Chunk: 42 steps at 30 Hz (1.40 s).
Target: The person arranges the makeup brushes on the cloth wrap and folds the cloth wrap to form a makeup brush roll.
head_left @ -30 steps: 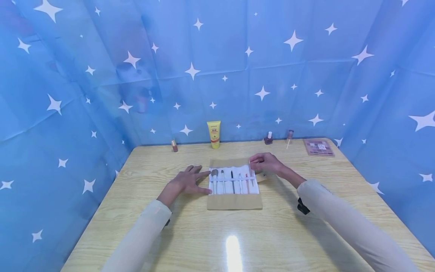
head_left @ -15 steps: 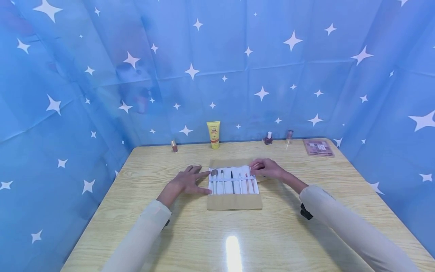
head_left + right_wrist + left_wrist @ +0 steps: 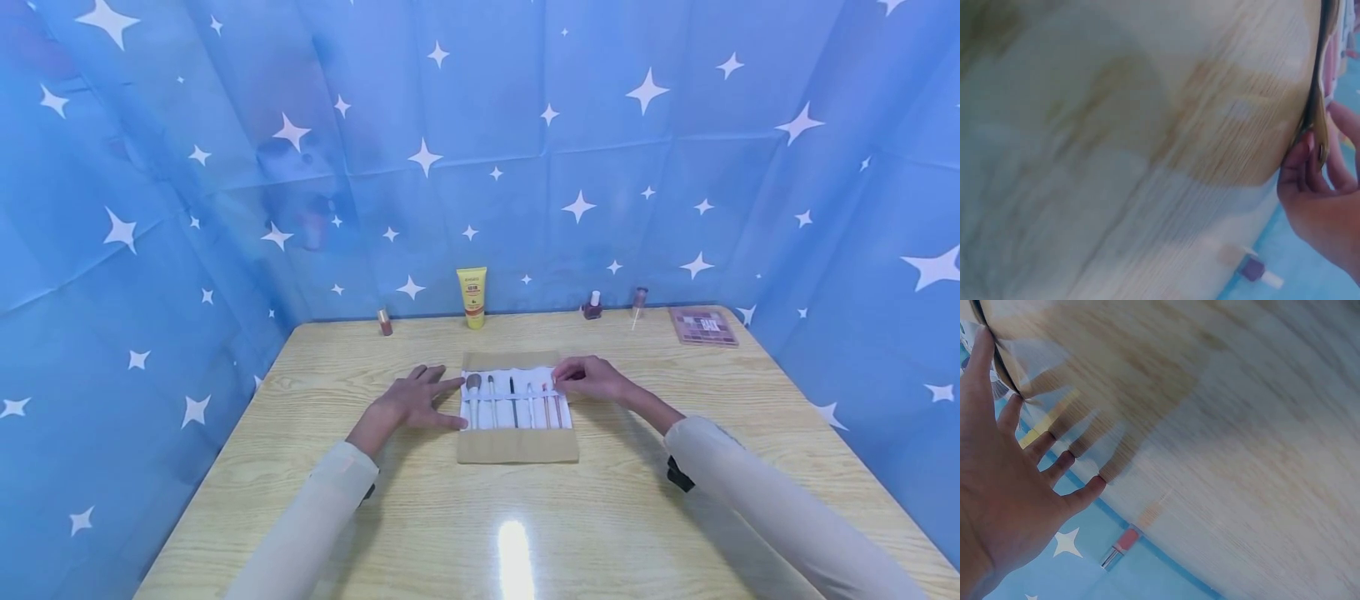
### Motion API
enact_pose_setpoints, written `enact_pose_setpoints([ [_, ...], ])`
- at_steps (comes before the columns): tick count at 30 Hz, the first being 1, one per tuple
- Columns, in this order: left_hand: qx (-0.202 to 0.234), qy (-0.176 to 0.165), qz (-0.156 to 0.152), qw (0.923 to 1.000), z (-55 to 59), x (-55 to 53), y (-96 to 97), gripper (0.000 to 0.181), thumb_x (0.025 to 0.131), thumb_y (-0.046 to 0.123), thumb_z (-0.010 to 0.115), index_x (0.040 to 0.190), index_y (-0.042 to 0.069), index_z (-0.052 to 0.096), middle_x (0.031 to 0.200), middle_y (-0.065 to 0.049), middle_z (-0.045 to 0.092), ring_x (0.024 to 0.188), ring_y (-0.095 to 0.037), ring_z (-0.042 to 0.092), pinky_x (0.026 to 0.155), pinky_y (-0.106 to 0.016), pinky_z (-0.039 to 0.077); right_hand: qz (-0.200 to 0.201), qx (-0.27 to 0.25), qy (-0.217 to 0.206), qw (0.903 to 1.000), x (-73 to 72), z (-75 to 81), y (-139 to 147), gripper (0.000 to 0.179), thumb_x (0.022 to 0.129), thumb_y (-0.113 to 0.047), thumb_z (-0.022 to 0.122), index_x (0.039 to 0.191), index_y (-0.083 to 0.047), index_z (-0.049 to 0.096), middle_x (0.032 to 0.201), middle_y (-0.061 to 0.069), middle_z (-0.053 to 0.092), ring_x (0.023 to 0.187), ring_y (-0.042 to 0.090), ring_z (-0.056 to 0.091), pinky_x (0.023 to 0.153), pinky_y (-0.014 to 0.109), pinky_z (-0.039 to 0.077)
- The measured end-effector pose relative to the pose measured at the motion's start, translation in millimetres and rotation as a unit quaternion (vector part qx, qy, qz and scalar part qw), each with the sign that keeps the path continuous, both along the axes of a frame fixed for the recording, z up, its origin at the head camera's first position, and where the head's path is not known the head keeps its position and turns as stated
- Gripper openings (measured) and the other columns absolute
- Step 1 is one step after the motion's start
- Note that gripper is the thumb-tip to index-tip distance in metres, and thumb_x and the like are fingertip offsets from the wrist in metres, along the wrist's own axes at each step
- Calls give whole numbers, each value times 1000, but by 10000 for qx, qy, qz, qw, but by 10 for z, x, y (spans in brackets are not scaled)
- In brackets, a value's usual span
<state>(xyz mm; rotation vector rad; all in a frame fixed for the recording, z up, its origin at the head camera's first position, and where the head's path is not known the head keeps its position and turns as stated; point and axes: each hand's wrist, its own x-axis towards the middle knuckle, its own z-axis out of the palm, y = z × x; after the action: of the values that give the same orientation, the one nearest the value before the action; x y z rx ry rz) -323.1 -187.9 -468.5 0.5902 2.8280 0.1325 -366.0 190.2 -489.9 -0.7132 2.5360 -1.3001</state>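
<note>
A tan fabric brush roll [image 3: 517,447] lies unrolled on the table, its white lining and elastic band facing up. Several makeup brushes stand in a row under the band; a fluffy large brush [image 3: 473,383] is at the left end and a dark slim brush [image 3: 513,404] near the middle. My left hand [image 3: 412,400] lies spread with straight fingers, thumb and index finger at the roll's left edge. At the roll's right edge, my right hand [image 3: 592,379] pinches the upper end of the rightmost makeup brush [image 3: 558,410]; its tip is hidden by the fingers.
Along the table's back edge stand a lip gloss tube [image 3: 385,322], a yellow squeeze tube [image 3: 472,297], a dark nail polish bottle [image 3: 592,306] and a slim purple-capped item [image 3: 639,304]. An eyeshadow palette [image 3: 703,326] lies at the back right. A blue star curtain [image 3: 510,192] hangs behind.
My right hand has come down toward me along the roll's right side, and the rightmost makeup brush has slid lower under the band. My left hand has stayed in place.
</note>
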Motion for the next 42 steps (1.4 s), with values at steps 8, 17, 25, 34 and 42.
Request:
enact_pose_setpoints([
  [8, -46, -1, 33, 10000, 30, 0, 2, 93, 84, 86, 56, 162, 42, 33, 172, -7, 22, 158, -36, 17, 118, -73, 22, 121, 187, 88, 9997, 53, 41, 12, 20, 99, -13, 71, 111, 2, 76, 103, 12, 74, 82, 10, 61, 69, 22, 48],
  [17, 9, -6, 49, 10000, 64, 23, -7, 93, 84, 85, 58, 162, 41, 34, 172, -7, 22, 158, -37, 17, 118, -73, 23, 349, 172, 187, 9991, 73, 88, 39, 21, 99, -6, 69, 115, 7, 74, 106, 20, 75, 90, 23, 68, 71, 21, 51],
  [25, 15, -15, 84, 10000, 29, 15, -21, 94, 84, 85, 57, 163, 41, 32, 172, -7, 21, 158, -37, 15, 118, -73, 22, 65, 222, 902, 9957, 67, 92, 44, 17, 100, -8, 70, 111, 2, 78, 107, 14, 78, 93, 21, 71, 76, 21, 54],
  [34, 201, -3, 196, 9996, -15, 96, 44, 93, 85, 82, 60, 162, 37, 35, 172, -12, 21, 157, -41, 18, 117, -72, 26, -50, 64, 1283, 9917, 152, 176, 24, 5, 94, -12, 78, 96, -8, 82, 91, 3, 79, 79, 16, 71, 70, 22, 57],
  [42, 178, 282, 552, 9979, -28, 250, 314, 97, 86, 79, 62, 160, 19, 42, 168, -20, 28, 151, -46, 27, 109, -79, 30, 886, 335, 1439, 9851, 354, 148, -15, 6, 94, -12, 79, 88, -11, 81, 85, -3, 76, 75, 5, 66, 68, 22, 55],
])
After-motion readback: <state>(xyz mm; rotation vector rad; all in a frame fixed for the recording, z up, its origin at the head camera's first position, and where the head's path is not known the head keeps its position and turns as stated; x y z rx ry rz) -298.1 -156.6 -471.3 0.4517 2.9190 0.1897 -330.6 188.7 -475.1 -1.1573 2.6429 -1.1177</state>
